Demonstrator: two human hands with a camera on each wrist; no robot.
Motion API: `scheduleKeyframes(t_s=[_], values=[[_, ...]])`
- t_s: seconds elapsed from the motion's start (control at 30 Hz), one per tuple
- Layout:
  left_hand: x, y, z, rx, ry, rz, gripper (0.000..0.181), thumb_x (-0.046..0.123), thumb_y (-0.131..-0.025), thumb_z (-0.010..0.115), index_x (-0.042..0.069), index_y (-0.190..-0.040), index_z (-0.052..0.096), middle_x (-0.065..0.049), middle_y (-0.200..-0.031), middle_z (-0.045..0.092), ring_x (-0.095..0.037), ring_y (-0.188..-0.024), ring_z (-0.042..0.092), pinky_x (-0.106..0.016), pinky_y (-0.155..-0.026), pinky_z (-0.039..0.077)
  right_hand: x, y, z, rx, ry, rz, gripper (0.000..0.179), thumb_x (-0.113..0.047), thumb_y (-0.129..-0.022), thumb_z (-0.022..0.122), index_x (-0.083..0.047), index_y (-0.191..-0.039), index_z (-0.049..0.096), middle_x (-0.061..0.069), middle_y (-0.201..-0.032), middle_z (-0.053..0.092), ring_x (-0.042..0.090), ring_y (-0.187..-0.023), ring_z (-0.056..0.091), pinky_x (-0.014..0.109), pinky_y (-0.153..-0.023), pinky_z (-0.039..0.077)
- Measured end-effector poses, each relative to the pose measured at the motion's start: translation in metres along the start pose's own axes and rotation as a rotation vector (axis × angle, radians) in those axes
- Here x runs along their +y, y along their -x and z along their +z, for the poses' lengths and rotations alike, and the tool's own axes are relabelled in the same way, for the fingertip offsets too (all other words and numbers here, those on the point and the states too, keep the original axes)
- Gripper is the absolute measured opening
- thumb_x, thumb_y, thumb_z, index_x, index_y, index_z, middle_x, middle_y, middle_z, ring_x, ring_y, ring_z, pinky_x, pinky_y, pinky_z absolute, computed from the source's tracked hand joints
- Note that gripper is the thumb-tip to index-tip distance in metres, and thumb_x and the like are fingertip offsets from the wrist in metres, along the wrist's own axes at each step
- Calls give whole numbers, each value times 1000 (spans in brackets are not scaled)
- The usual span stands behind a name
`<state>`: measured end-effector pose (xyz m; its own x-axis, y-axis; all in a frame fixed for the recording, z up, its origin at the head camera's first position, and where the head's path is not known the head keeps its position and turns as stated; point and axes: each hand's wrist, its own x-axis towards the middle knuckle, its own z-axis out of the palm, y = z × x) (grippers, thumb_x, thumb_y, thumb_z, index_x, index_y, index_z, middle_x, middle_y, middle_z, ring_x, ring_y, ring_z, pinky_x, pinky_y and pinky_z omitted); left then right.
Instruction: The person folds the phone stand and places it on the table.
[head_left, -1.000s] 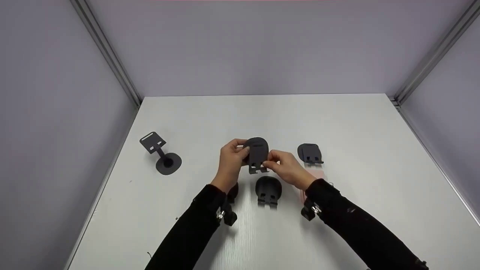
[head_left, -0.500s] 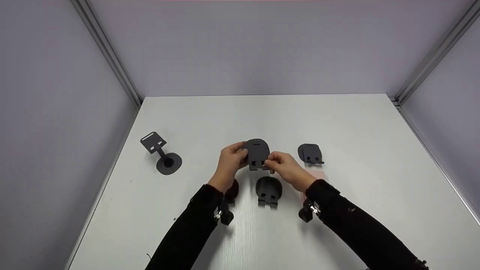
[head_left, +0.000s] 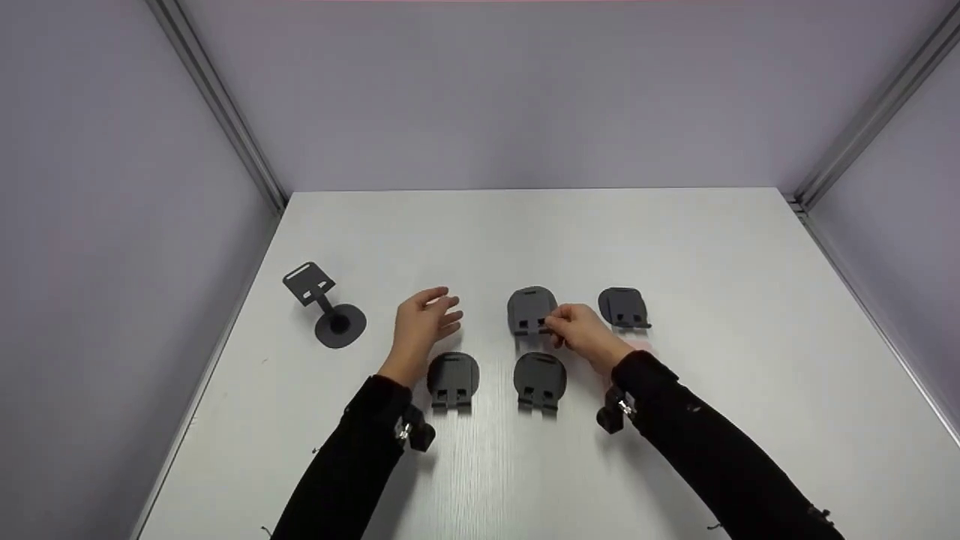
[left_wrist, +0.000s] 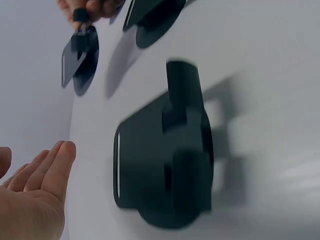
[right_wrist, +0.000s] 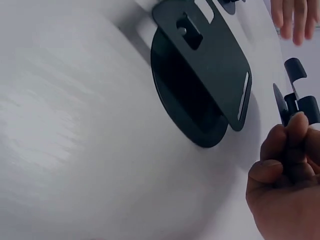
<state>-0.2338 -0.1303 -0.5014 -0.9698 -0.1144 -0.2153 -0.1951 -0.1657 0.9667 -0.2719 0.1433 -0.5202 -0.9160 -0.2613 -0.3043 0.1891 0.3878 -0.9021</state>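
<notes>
In the head view, my right hand (head_left: 589,337) pinches the lower right lip of a folded dark grey phone stand (head_left: 531,306) at the middle of the table. That stand (left_wrist: 71,62) also appears at the upper left in the left wrist view, with the right-hand fingers at its lip. My left hand (head_left: 420,330) is off to the left, fingers spread loosely and holding nothing. Just below it lies another folded phone stand (head_left: 453,381), seen large in the left wrist view. A similar folded stand (head_left: 540,381) rests in front of the pinched one.
An unfolded phone stand (head_left: 339,325) stands on its round base at the left of the white table (head_left: 480,232). One more folded stand (head_left: 624,306) lies at the right. A pink flat thing (head_left: 640,346) is mostly hidden under my right wrist. Grey walls enclose the table.
The stand both hands held in the air has come down and slightly right. My left hand has let go and moved left, uncovering the front left stand. The right hand keeps its pinch.
</notes>
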Motion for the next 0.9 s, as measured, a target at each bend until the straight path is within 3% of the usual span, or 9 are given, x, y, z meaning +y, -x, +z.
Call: scheduleKeyframes(t_s=[0.3, 0.43, 0.6, 0.77, 0.9], values=[[-1, -2, -55, 245, 146, -68, 41, 20, -107, 51, -6, -140, 48, -32, -117, 68, -31, -87, 77, -39, -79, 63, 2, -8, -4, 31, -25, 57, 19, -4, -105, 50, 10, -106, 63, 1, -74, 61, 9, -66, 57, 23, -64, 48], [-1, -2, -71, 302, 155, -87, 38, 24, -107, 49, -7, -129, 51, -27, -103, 73, -29, -79, 77, -40, -74, 63, 0, -9, -1, 61, -61, 96, 24, -6, -105, 50, 11, -117, 63, 3, -78, 66, 11, -69, 62, 24, -67, 49], [-2, -1, -85, 366, 176, -92, 27, 19, -102, 45, -4, -114, 53, -27, -98, 74, -34, -78, 77, -44, -73, 63, -1, -9, 0, 64, -73, 129, 32, -9, -105, 52, 9, -129, 60, 9, -90, 76, 12, -76, 64, 24, -67, 45], [1, -1, -97, 415, 212, -76, 27, 25, -102, 41, 2, -115, 49, -27, -100, 73, -37, -79, 76, -47, -73, 63, 0, -5, 0, 52, -54, 124, 34, -5, -103, 50, 10, -131, 60, 17, -102, 77, 10, -67, 52, 22, -60, 41], [9, 1, -105, 439, 228, -67, 33, 39, -107, 43, 8, -119, 47, -27, -103, 73, -35, -78, 76, -47, -73, 63, 1, -3, 0, 30, -25, 101, 36, -4, -101, 49, 12, -132, 60, 19, -101, 77, 9, -62, 48, 21, -57, 41]])
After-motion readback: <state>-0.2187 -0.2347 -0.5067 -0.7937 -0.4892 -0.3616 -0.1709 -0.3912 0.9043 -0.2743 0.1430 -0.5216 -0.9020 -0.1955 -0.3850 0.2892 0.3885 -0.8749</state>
